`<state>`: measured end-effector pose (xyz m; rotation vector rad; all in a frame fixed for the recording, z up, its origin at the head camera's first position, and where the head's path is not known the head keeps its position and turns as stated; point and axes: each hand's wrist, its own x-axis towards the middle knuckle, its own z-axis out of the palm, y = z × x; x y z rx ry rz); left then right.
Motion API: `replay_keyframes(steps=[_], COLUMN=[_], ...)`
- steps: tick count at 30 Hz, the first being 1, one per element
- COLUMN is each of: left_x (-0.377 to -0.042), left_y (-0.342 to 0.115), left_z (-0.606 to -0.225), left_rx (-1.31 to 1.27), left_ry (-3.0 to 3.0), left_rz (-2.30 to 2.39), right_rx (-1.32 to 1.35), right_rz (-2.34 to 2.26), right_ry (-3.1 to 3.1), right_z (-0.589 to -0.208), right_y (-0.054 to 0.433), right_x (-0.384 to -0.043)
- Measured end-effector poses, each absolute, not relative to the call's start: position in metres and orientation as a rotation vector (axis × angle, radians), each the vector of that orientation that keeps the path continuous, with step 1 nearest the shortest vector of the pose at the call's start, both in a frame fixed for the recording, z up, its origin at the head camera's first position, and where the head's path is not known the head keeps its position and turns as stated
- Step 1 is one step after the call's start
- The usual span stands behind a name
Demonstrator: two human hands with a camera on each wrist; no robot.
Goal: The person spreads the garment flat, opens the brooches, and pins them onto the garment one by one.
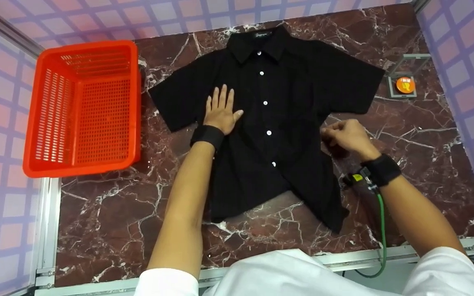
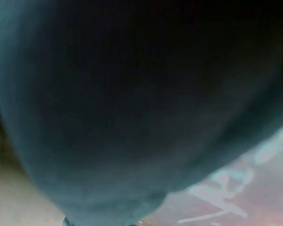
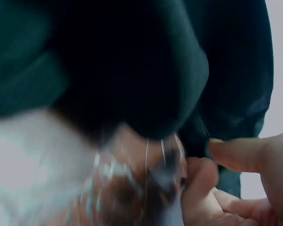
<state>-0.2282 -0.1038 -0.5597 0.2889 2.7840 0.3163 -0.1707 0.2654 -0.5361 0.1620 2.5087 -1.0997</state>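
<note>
A black short-sleeved shirt with white buttons lies front up, its collar toward the far wall. Its bottom hem is uneven, and the right lower corner hangs in a slanted point. My left hand rests flat on the chest at the left, fingers spread. At the right side edge, just below the sleeve, my right hand pinches the shirt's side between thumb and fingers. In the right wrist view the thumb and curled fingers meet at the dark cloth. Dark, blurred cloth fills most of the left wrist view.
An orange-red plastic basket stands at the left of the marbled tabletop. Near the right wall sits a small grey box with a raised clear lid, an orange round item inside. A green cable runs from the right wristband.
</note>
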Motion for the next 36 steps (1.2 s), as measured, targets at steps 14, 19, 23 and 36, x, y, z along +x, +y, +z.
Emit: replay_keyframes(steps=[14,19,23,36], left_x=[-0.229,-0.230,-0.230,-0.230], left_y=[-0.102,-0.103,-0.103,-0.105], left_z=[-0.559,-0.560,-0.560,-0.561], left_rx=[0.287,0.283,0.283,0.271], left_ry=[2.754,2.769,2.761,2.749], left_rz=[0.317,0.313,0.319,0.317], right_rx=[0.527,0.492,0.470,0.374], right_rz=[-1.750,-1.766,-1.784,-1.902], right_ry=[1.925,1.890,1.872,1.804], right_z=[-0.550,-0.549,-0.547,-0.549], right_y=[0.248,0.247,0.248,0.256], right_x=[-0.183,-0.183,-0.181,-0.171])
